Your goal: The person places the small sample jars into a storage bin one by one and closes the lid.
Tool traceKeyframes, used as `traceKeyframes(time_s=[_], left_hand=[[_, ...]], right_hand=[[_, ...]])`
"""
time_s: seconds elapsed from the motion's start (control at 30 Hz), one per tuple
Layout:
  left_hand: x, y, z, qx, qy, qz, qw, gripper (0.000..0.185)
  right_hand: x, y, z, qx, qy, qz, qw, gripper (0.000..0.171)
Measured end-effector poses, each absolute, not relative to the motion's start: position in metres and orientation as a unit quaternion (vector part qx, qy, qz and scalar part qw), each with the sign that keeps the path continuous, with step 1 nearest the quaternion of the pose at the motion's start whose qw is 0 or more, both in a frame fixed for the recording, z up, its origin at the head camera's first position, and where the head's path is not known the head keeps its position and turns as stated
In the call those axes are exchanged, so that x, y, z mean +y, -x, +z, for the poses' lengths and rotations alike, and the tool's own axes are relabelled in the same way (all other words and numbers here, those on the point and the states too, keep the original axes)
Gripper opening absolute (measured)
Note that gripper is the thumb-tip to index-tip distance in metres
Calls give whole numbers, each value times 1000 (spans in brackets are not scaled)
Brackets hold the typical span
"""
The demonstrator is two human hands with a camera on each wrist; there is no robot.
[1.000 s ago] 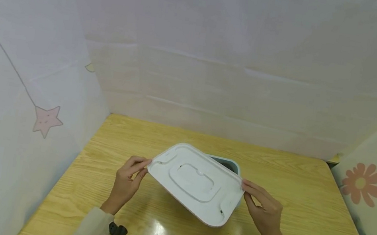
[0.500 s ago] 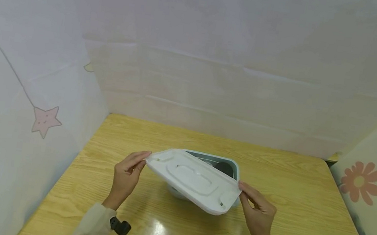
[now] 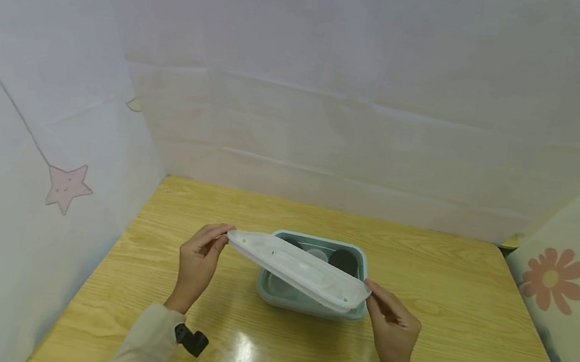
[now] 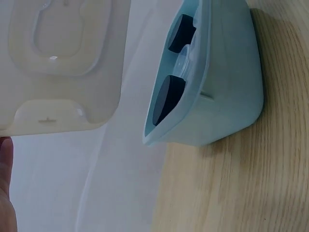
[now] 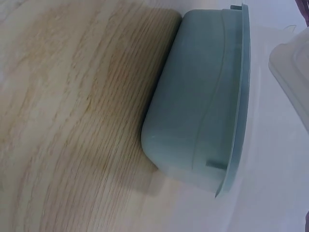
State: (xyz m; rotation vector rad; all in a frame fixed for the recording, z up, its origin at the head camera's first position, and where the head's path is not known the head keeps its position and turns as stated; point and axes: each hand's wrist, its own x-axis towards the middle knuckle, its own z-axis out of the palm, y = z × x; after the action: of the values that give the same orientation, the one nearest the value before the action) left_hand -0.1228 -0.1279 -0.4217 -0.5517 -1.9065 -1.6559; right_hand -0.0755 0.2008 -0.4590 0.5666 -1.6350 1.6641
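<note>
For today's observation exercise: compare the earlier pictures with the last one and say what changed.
The white lid, pinched at its ends by the left hand and right hand, tipped from steeply tilted to nearly flat and came down over the blue container. Both grips and the container on the table stayed put.

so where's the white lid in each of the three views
Head view: the white lid is at centre, tilted above the blue-green container, pinched by the left hand and the right hand.
Left wrist view: upper left, underside showing.
Right wrist view: only a corner at the right edge.
Shared landmark: the blue-green container on the wooden table.
</note>
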Motion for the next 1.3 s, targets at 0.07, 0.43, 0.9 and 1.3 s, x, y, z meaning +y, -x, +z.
traceKeyframes(time_s=[0.07,0.43,0.9,1.3], left_hand=[[-126,125,-420,-702,207,-624,273,21],[-116,141,-403,-696,194,-627,291,19],[-105,167,-385,-739,139,-627,206,20],[-101,188,-397,-785,33,-617,32,24]], right_hand=[[200,75,-459,-634,-213,651,360,31],[198,69,-469,-639,-120,692,313,24],[198,60,-470,-589,-58,777,214,19],[202,57,-470,-546,26,828,125,22]])
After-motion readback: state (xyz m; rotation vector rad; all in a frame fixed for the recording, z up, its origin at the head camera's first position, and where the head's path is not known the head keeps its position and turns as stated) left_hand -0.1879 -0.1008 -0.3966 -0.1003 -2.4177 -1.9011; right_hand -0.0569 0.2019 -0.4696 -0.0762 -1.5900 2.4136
